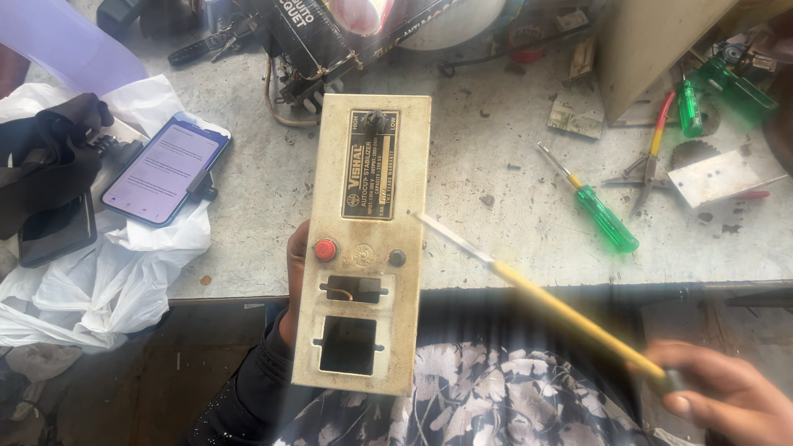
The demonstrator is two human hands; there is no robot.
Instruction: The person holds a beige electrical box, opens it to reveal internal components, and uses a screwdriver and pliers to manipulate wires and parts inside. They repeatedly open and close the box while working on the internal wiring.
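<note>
My left hand (295, 277) grips a cream metal front panel (363, 248) from behind its left edge, holding it upright over the workbench edge. The panel carries a black label, a red button (325, 249), a small dark knob and two rectangular cut-outs. My right hand (727, 392), at the lower right, holds a long screwdriver (537, 293) with a yellow shaft. Its metal tip touches the panel's right edge near the label's lower corner.
On the grey workbench (496, 165) lie a green-handled screwdriver (599, 211), pliers (648, 165), a small metal plate (714, 175) and green tools at the far right. A lit phone (165, 169) rests on white plastic bags (99, 281) at the left. Boxes and cables crowd the back.
</note>
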